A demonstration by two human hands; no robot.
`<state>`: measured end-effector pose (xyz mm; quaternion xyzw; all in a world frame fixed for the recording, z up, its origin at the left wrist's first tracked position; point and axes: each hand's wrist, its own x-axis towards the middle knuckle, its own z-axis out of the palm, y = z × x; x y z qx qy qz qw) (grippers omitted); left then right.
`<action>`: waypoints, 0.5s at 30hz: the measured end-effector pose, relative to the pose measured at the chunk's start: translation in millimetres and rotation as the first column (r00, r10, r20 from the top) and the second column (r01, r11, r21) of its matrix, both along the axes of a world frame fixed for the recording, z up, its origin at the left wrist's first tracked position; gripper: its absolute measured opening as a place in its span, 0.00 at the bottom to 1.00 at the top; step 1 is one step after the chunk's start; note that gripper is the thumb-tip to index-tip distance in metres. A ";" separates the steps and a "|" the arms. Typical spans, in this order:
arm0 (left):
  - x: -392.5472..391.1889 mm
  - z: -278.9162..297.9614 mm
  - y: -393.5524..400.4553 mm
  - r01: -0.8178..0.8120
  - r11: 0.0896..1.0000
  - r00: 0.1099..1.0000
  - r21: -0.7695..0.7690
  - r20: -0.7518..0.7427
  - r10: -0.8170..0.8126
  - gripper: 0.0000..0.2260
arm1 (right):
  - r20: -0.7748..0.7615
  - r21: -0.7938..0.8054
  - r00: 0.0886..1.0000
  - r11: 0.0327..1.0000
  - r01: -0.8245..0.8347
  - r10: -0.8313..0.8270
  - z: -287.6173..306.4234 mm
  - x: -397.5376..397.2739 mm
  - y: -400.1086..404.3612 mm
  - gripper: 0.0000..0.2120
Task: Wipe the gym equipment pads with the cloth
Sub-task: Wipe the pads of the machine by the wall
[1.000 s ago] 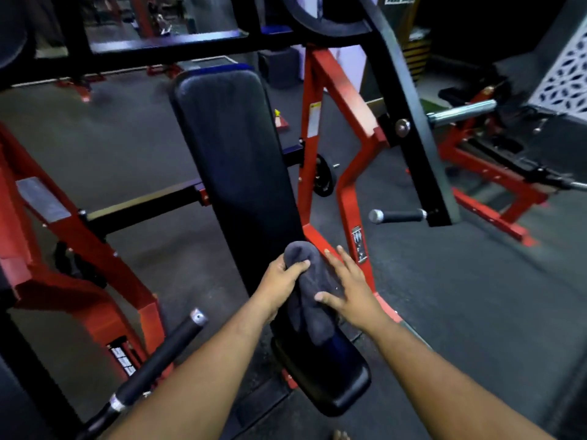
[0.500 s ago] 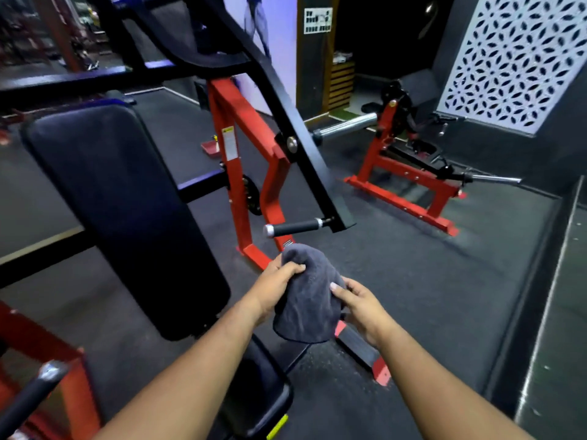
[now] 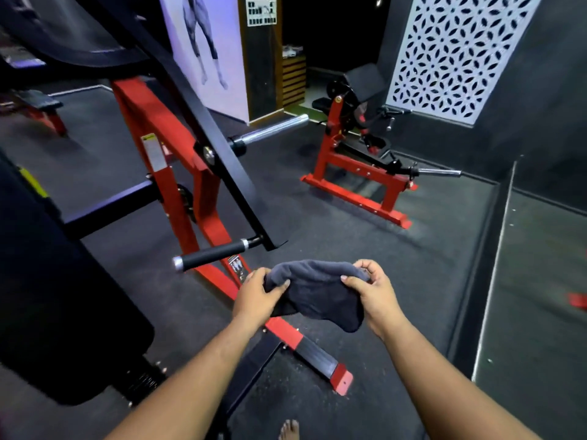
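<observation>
A large black padded backrest (image 3: 63,296) is standing well left of the fingers. The left hand (image 3: 257,296) and right hand (image 3: 374,293) are each gripping 1 end of a dark grey soft cloth (image 3: 314,293), fingers curled round it, in the air. Refolding to a clean face, I judge, is helping wipe evenly.

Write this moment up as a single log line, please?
step: between wipes | left hand: grips cloth | right hand: pinches cloth | cloth: held in air, off back pad | view: toward far red machine
</observation>
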<state>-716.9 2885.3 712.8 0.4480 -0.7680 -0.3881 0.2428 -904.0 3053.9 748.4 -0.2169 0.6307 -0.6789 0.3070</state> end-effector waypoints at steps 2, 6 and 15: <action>-32.0 -12.3 -3.2 -0.083 0.991 0.992 0.102 -0.082 0.092 0.18 | 0.013 -0.034 1.000 0.999 0.005 -0.005 7.3 -21.5 -11.2 0.13; -107.2 -15.1 -5.3 0.054 0.778 0.973 0.626 -0.209 0.101 0.30 | 0.001 -0.061 1.000 0.998 0.014 -0.014 24.0 -63.8 -34.3 0.12; -269.7 16.3 -38.4 0.377 0.555 0.918 0.742 -0.377 -0.121 0.13 | 0.043 -0.049 0.988 0.987 0.151 -0.149 32.6 -185.1 -36.4 0.12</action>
